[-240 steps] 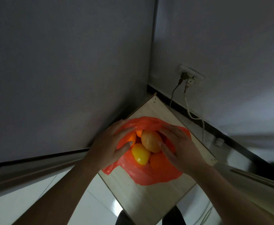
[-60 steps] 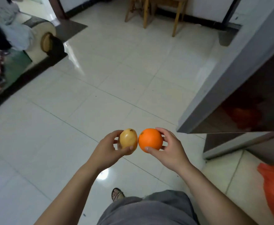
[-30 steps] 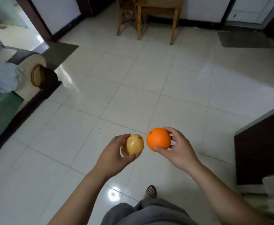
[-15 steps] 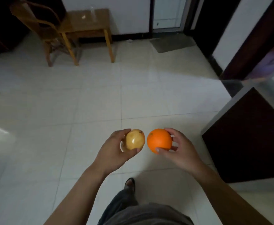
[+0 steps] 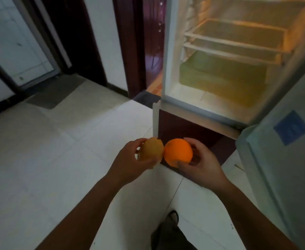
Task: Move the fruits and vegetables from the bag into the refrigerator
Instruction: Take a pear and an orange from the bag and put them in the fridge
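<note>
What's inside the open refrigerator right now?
Inside the refrigerator: two white-rimmed shelves and a greenish bin below, no food visible on them. The top is cut off by the frame, and the door hides the right side.

- Orange (image 5: 178,152), in front of the refrigerator (image 5: 166,51): saturated plain orange, no markings.
- Tan fruit (image 5: 151,148), also in front of the refrigerator: dull yellow-brown, plain.
- Refrigerator cavity: warm yellow-amber glow; shelves (image 5: 234,42) white-rimmed; lower panel (image 5: 189,130) dark maroon.
- Refrigerator door (image 5: 281,177): pale grey-white, one blue rectangular label (image 5: 291,127).
- Floor (image 5: 39,168) before the refrigerator: white tiles, thin grey grid lines.
- Mat (image 5: 55,92), well left of the refrigerator: plain grey.
- Door frame (image 5: 131,44), just left of the refrigerator: dark maroon.
</note>
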Action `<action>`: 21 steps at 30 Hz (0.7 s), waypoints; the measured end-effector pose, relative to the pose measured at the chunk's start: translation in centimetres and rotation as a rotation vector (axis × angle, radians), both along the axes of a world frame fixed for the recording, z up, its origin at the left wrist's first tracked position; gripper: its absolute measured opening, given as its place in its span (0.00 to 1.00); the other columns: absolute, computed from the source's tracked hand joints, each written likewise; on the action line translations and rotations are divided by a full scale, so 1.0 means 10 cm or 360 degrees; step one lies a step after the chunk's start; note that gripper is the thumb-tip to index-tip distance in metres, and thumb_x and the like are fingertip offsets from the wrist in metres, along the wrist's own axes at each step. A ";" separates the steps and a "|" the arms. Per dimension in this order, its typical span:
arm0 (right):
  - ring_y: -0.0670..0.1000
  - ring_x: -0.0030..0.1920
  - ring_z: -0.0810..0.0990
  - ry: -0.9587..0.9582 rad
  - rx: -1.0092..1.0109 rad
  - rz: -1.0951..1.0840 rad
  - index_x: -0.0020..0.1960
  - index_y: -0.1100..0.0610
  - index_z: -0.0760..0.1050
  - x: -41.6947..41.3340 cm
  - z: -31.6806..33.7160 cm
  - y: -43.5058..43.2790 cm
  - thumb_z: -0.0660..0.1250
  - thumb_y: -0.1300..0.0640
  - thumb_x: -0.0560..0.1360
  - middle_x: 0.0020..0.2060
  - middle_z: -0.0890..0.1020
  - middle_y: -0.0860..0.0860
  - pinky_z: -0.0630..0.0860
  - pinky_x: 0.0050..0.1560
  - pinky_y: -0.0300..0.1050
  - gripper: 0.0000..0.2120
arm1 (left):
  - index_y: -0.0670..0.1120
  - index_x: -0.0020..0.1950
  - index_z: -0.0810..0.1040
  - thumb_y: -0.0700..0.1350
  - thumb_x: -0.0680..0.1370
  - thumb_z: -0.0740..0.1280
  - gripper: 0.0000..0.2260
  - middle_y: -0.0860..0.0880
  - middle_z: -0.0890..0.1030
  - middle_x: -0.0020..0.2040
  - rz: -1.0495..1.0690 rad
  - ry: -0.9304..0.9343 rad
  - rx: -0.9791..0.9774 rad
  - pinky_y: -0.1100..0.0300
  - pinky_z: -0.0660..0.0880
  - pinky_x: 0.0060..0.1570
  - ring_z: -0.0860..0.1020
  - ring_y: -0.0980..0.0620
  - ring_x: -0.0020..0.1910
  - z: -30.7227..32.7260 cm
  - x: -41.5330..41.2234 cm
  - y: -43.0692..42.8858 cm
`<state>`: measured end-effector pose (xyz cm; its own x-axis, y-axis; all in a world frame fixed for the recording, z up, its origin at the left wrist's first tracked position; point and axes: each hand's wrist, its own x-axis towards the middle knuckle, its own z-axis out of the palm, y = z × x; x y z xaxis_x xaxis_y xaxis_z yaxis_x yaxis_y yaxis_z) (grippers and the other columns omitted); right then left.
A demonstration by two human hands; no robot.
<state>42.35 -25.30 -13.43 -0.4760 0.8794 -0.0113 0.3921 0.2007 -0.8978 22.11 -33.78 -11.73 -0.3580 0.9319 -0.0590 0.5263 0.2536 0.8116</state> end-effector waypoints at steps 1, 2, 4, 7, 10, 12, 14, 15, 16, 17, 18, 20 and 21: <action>0.47 0.58 0.74 0.0013 0.0023 -0.0059 0.66 0.44 0.66 0.01 0.02 0.20 0.77 0.51 0.64 0.61 0.71 0.44 0.75 0.50 0.41 0.35 | 0.53 0.66 0.68 0.54 0.68 0.74 0.29 0.57 0.69 0.57 -0.0030 0.0007 0.0004 0.61 0.70 0.48 0.70 0.57 0.54 0.03 0.00 0.27; 0.47 0.57 0.73 0.0029 0.0034 -0.0110 0.65 0.43 0.66 0.01 0.05 0.40 0.77 0.50 0.63 0.61 0.71 0.44 0.74 0.49 0.39 0.34 | 0.52 0.67 0.68 0.54 0.68 0.73 0.29 0.57 0.68 0.57 -0.0054 0.0012 0.0009 0.61 0.69 0.48 0.70 0.57 0.54 0.04 0.00 0.54; 0.46 0.57 0.73 0.0056 0.0052 -0.0178 0.62 0.41 0.65 0.02 0.10 0.78 0.78 0.49 0.63 0.60 0.71 0.43 0.73 0.48 0.38 0.33 | 0.52 0.66 0.68 0.55 0.68 0.73 0.30 0.57 0.68 0.57 -0.0087 0.0005 0.0031 0.61 0.68 0.48 0.70 0.56 0.55 0.06 0.00 1.03; 0.47 0.57 0.73 0.0099 0.0092 -0.0260 0.59 0.38 0.64 -0.01 0.15 1.35 0.77 0.48 0.63 0.59 0.70 0.42 0.74 0.48 0.40 0.31 | 0.52 0.65 0.68 0.54 0.68 0.73 0.28 0.56 0.68 0.56 -0.0150 -0.0030 0.0048 0.61 0.69 0.47 0.71 0.56 0.55 0.15 -0.02 1.69; 0.49 0.59 0.72 0.0114 0.0096 -0.0344 0.61 0.39 0.64 -0.07 0.22 1.72 0.77 0.49 0.64 0.60 0.69 0.41 0.75 0.48 0.40 0.31 | 0.52 0.65 0.68 0.53 0.68 0.74 0.28 0.56 0.69 0.56 -0.0196 -0.0019 0.0090 0.60 0.70 0.48 0.71 0.56 0.54 0.27 -0.06 2.13; 0.50 0.60 0.71 0.0115 0.0117 -0.0402 0.64 0.41 0.63 -0.11 0.25 1.98 0.76 0.49 0.65 0.62 0.67 0.42 0.76 0.50 0.43 0.33 | 0.54 0.64 0.67 0.56 0.67 0.75 0.29 0.55 0.71 0.57 -0.0225 -0.0068 0.0107 0.58 0.74 0.50 0.73 0.54 0.56 0.32 -0.15 2.46; 0.49 0.61 0.71 0.0167 0.0139 -0.0461 0.66 0.40 0.62 -0.16 0.31 2.23 0.76 0.50 0.65 0.64 0.66 0.41 0.77 0.53 0.46 0.35 | 0.54 0.62 0.67 0.57 0.65 0.75 0.29 0.54 0.73 0.57 -0.0268 -0.0128 0.0092 0.52 0.78 0.53 0.75 0.52 0.55 0.40 -0.23 2.79; 0.48 0.61 0.71 0.0209 0.0172 -0.0491 0.66 0.39 0.62 -0.18 0.35 2.36 0.77 0.50 0.65 0.64 0.66 0.41 0.78 0.53 0.47 0.35 | 0.54 0.61 0.68 0.56 0.66 0.75 0.28 0.53 0.74 0.57 -0.0302 -0.0141 0.0103 0.50 0.78 0.52 0.76 0.52 0.55 0.45 -0.26 2.96; 0.48 0.61 0.72 0.0241 0.0222 -0.0530 0.66 0.39 0.64 -0.20 0.38 2.48 0.77 0.50 0.65 0.64 0.67 0.41 0.78 0.52 0.46 0.35 | 0.55 0.60 0.69 0.55 0.66 0.75 0.27 0.53 0.75 0.57 -0.0343 -0.0146 0.0128 0.50 0.79 0.52 0.76 0.53 0.54 0.49 -0.29 3.13; 0.48 0.60 0.72 0.0252 0.0275 -0.0577 0.65 0.39 0.65 -0.22 0.42 2.59 0.78 0.50 0.64 0.63 0.67 0.42 0.78 0.51 0.45 0.34 | 0.55 0.60 0.69 0.55 0.66 0.75 0.26 0.54 0.74 0.57 -0.0391 -0.0144 0.0163 0.50 0.78 0.52 0.76 0.53 0.54 0.54 -0.31 3.29; 0.48 0.60 0.72 0.0245 0.0319 -0.0625 0.64 0.40 0.66 -0.24 0.46 2.69 0.78 0.51 0.64 0.63 0.68 0.42 0.78 0.50 0.44 0.34 | 0.56 0.60 0.69 0.55 0.66 0.75 0.26 0.56 0.74 0.57 -0.0450 -0.0130 0.0209 0.51 0.78 0.52 0.75 0.55 0.54 0.59 -0.33 3.45; 0.46 0.59 0.73 0.0244 0.0395 -0.0707 0.63 0.40 0.66 -0.26 0.57 2.86 0.78 0.50 0.63 0.60 0.68 0.37 0.77 0.47 0.39 0.33 | 0.58 0.59 0.68 0.55 0.66 0.75 0.26 0.63 0.71 0.55 -0.0582 -0.0086 0.0320 0.57 0.77 0.52 0.74 0.59 0.54 0.72 -0.35 3.75; 0.45 0.58 0.73 0.0257 0.0430 -0.0746 0.62 0.39 0.66 -0.27 0.65 2.94 0.78 0.50 0.63 0.59 0.68 0.34 0.76 0.45 0.38 0.33 | 0.60 0.59 0.68 0.56 0.66 0.75 0.25 0.65 0.70 0.54 -0.0645 -0.0060 0.0382 0.60 0.75 0.51 0.73 0.62 0.53 0.79 -0.36 3.88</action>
